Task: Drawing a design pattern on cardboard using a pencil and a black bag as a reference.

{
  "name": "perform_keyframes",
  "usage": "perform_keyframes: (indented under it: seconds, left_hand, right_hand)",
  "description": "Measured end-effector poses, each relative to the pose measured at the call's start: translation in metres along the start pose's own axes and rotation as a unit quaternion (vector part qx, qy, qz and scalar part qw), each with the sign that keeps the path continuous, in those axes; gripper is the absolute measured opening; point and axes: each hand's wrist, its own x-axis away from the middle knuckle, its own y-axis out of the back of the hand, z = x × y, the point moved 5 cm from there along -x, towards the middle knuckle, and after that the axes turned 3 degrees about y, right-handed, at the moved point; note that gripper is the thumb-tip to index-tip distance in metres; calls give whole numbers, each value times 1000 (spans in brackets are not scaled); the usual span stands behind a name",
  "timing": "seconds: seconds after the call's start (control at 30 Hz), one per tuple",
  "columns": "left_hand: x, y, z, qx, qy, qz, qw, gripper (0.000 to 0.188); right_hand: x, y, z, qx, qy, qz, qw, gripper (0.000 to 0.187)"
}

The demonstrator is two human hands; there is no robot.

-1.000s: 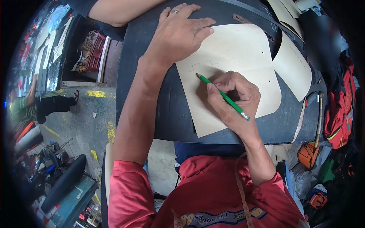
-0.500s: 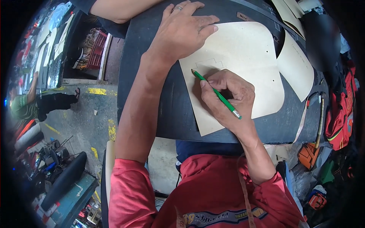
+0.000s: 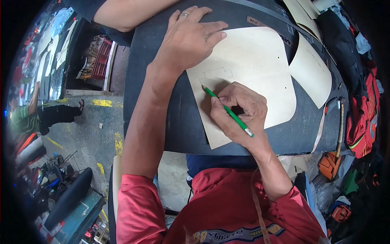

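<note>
Right hand (image 3: 240, 112): lay at the centre of the frame, fingers closed around a green pencil (image 3: 227, 110). The pencil ran diagonally, its tip to the upper left touching the cream template, its metal-capped end to the lower right, past the knuckles.

Left hand (image 3: 189, 38): lay at upper centre, open and pressed flat, palm down. Its fingertips rested on the upper left corner of the template and held nothing clamped. A ring showed on one finger.

Cream template (image 3: 260, 69): a flat sheet with rounded corners, lying on the dark work surface (image 3: 162, 114) at centre to upper right of the frame. A thin drawn outline of a notched rectangle showed just above the pencil tip, between the two hands. Small dots showed near its right edge.

Second cream piece (image 3: 310, 73): a smaller curved sheet, just beside the right edge of the template, on the same dark surface.

Further cream pieces (image 3: 300, 10): at the upper right edge of the frame, partly cut off.

Another person's forearm (image 3: 130, 14): rested at the top of the frame, beyond the dark surface.

Red crate (image 3: 97, 57): at upper left, on the floor beside the surface.

Red shirt (image 3: 227, 211): worn by the person, filling the lower centre.

Red and black bags (image 3: 363, 114): at the right edge.
</note>
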Motion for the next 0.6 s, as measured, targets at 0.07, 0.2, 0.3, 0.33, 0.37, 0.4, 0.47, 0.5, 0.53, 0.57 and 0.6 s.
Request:
perform_keyframes:
  seconds: [0.07, 0.2, 0.3, 0.33, 0.37, 0.4, 0.47, 0.5, 0.53, 0.57, 0.6]
  left_hand:
    - [-1, -2, -4, 3, -8, -5, 1000, 31]
    - [-1, -1, -3, 12, -17, -29, 999, 29]
    - [0, 0, -3, 16, -16, -28, 999, 29]
    - [-1, 0, -4, 11, -8, -15, 1000, 30]
    - [-1, -1, -2, 10, -7, -15, 1000, 30]
    - [-2, -2, -2, 0, -20, -20, 1000, 30]
    - [1, -2, -3, -11, -32, -23, 999, 30]
    - [1, -1, -4, -7, -26, -25, 999, 30]
    - [1, 0, -4, -3, -20, -28, 999, 30]
    - [0, -1, -6, -2, -19, -26, 999, 30]
    - [0, 0, -9, -10, -13, -21, 1000, 30]
  right_hand:
    - [2, 1, -2, 1, 1, -2, 1000, 22]
    - [3, 0, -1, 5, -5, 2, 1000, 22]
    - [3, 4, 4, 16, -13, -13, 1000, 22]
    - [4, 7, 6, 25, -20, -31, 999, 22]
    - [9, 10, 5, 17, -41, -41, 998, 22]
    - [10, 8, 2, 16, -42, -39, 998, 22]
    - [9, 6, 1, 20, 16, -59, 998, 27]
    - [10, 6, 2, 20, 14, -58, 998, 27]
    - [10, 6, 1, 22, -10, -48, 999, 23]
    - [10, 6, 0, 23, -33, -39, 998, 21]
    - [10, 6, 1, 21, -34, -38, 998, 21]
